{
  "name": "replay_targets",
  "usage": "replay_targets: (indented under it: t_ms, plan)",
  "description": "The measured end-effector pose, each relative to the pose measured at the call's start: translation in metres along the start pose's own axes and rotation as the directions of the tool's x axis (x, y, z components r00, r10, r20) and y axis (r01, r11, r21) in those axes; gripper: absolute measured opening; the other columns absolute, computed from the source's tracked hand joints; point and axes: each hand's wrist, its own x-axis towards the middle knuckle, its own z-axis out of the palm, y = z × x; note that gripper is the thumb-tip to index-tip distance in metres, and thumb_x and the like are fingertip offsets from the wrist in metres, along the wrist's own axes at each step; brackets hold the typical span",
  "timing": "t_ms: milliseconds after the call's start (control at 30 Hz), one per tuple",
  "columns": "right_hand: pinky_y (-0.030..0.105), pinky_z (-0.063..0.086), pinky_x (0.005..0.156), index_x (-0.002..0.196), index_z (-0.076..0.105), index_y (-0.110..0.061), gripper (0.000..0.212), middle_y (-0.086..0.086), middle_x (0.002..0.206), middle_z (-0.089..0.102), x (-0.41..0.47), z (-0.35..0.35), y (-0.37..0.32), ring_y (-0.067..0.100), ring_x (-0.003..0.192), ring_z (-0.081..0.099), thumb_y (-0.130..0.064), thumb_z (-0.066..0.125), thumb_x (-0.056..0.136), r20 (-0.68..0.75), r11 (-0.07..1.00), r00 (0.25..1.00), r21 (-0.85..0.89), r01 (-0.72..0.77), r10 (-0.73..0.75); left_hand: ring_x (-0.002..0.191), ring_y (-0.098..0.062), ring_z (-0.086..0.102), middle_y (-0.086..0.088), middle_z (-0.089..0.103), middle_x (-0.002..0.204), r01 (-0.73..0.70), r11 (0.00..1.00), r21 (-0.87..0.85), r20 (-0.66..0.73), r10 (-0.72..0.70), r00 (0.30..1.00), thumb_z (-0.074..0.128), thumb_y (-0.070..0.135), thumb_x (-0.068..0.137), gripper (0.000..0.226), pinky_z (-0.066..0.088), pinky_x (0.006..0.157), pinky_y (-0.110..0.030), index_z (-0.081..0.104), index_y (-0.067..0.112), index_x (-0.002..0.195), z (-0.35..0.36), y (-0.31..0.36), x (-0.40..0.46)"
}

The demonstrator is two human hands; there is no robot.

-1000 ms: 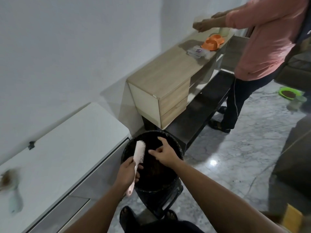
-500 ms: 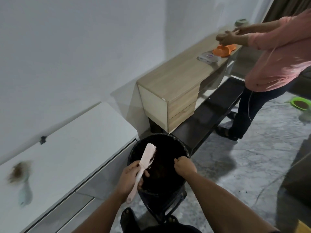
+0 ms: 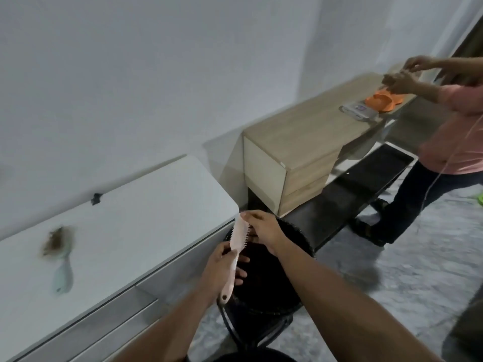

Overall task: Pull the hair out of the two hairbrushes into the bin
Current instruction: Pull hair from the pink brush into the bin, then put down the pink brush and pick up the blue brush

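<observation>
Left hand (image 3: 222, 267) is closed around the handle of the pale pink plastic hairbrush (image 3: 236, 246), head tilted up and away over the round black bin (image 3: 300, 291). Right hand (image 3: 264, 228) is at the brush's far end, fingers pinched onto the bristle side; whether they hold any hair cannot be told, too blurred. The bristles look mostly bare, so this brush is probably nearly clean. The bin sits on the floor just right of the white cabinet top (image 3: 146, 212), below both hands.

Far left on that cabinet lies the pale green plastic hairbrush (image 3: 61, 267), bristle head matted with a brown hair clump (image 3: 58, 241), untouched. So roughly half is left: finish pink, then strip green.

Far right, another person in a pink shirt (image 3: 454, 137) stands at a wooden desk (image 3: 308, 134).
</observation>
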Motion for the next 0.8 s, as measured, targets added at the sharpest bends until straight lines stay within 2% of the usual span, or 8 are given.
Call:
replay_targets:
  t_ms: [67, 167, 267, 333, 400, 500, 633, 800]
  plan:
    - [0.028, 0.059, 0.06, 0.108, 0.075, -0.01, 0.024, 0.007, 0.097, 0.07, 0.015, 0.029, -0.019, 0.017, 0.078, 0.064, -0.03, 0.075, 0.094, -0.033, 0.998, 0.999, -0.037, 0.042, -0.043, 0.063, -0.025, 0.07, -0.019, 0.077, 0.104, -0.012, 1.0, -0.003, -0.065, 0.012, 0.998, 0.058, 0.009, 0.106, 0.023, 0.057, 0.051, -0.035, 0.053, 0.026, 0.12, -0.02, 0.008, -0.002]
    - [0.029, 0.058, 0.059, 0.115, 0.068, -0.012, 0.035, 0.009, 0.102, 0.072, 0.038, 0.085, -0.045, 0.021, 0.076, 0.069, -0.032, 0.081, 0.089, -0.029, 0.993, 0.998, -0.108, 0.054, -0.057, 0.066, -0.03, 0.071, -0.025, 0.074, 0.103, -0.076, 0.997, 0.022, -0.228, 0.079, 0.971, 0.063, -0.001, 0.1, 0.026, 0.061, 0.061, -0.045, 0.052, 0.012, 0.12, -0.062, 0.019, -0.005]
    - [0.037, 0.065, 0.07, 0.115, 0.064, -0.009, 0.039, 0.015, 0.108, 0.074, 0.058, 0.153, -0.066, 0.03, 0.085, 0.076, -0.028, 0.084, 0.087, 0.015, 0.982, 0.997, -0.173, 0.074, -0.072, 0.072, -0.032, 0.077, -0.007, 0.074, 0.101, -0.13, 0.98, 0.149, -0.43, 0.183, 0.884, 0.07, 0.008, 0.093, 0.018, 0.066, 0.071, -0.056, 0.064, 0.019, 0.106, -0.121, 0.028, -0.007]
    - [0.041, 0.066, 0.074, 0.11, 0.067, -0.007, 0.03, 0.015, 0.105, 0.074, 0.068, 0.205, -0.075, 0.032, 0.087, 0.076, -0.024, 0.081, 0.09, 0.077, 0.962, 0.993, -0.253, 0.106, -0.089, 0.081, -0.023, 0.075, 0.003, 0.073, 0.103, -0.113, 0.959, 0.261, -0.525, 0.239, 0.817, 0.074, 0.018, 0.09, 0.022, 0.065, 0.077, -0.044, 0.07, 0.023, 0.111, -0.165, 0.036, -0.01]
    - [0.039, 0.063, 0.069, 0.108, 0.069, -0.009, 0.019, 0.012, 0.101, 0.072, 0.074, 0.253, -0.08, 0.029, 0.078, 0.072, -0.022, 0.074, 0.095, 0.143, 0.932, 0.986, -0.339, 0.13, -0.085, 0.086, -0.015, 0.069, 0.005, 0.071, 0.106, -0.072, 0.932, 0.356, -0.58, 0.281, 0.765, 0.073, 0.023, 0.092, 0.04, 0.055, 0.077, -0.03, 0.069, 0.022, 0.132, -0.204, 0.042, -0.012]
    - [0.037, 0.059, 0.065, 0.117, 0.073, -0.01, 0.023, 0.009, 0.101, 0.07, 0.09, 0.324, -0.076, 0.025, 0.076, 0.069, -0.023, 0.066, 0.099, 0.226, 0.877, 0.974, -0.461, 0.138, -0.035, 0.088, -0.016, 0.067, 0.004, 0.065, 0.109, -0.012, 0.898, 0.439, -0.593, 0.3, 0.747, 0.068, 0.028, 0.095, 0.053, 0.05, 0.075, -0.029, 0.061, 0.026, 0.148, -0.26, 0.044, -0.013]
    - [0.034, 0.058, 0.066, 0.137, 0.064, -0.015, 0.04, 0.006, 0.109, 0.07, 0.11, 0.395, -0.052, 0.023, 0.079, 0.07, -0.027, 0.065, 0.099, 0.279, 0.822, 0.957, -0.561, 0.101, 0.073, 0.092, -0.02, 0.068, -0.001, 0.063, 0.114, 0.097, 0.853, 0.512, -0.58, 0.26, 0.772, 0.062, 0.029, 0.095, 0.042, 0.048, 0.075, -0.029, 0.068, 0.025, 0.136, -0.318, 0.036, -0.001]
    - [0.044, 0.064, 0.086, 0.152, 0.049, -0.017, 0.059, 0.009, 0.143, 0.061, 0.14, 0.45, -0.014, 0.032, 0.119, 0.067, -0.03, 0.066, 0.098, 0.262, 0.751, 0.957, -0.655, 0.083, 0.123, 0.086, -0.022, 0.063, -0.001, 0.058, 0.105, 0.241, 0.784, 0.573, -0.578, 0.178, 0.796, 0.057, 0.029, 0.093, 0.025, 0.053, 0.072, -0.034, 0.067, 0.019, 0.112, -0.362, 0.025, 0.024]
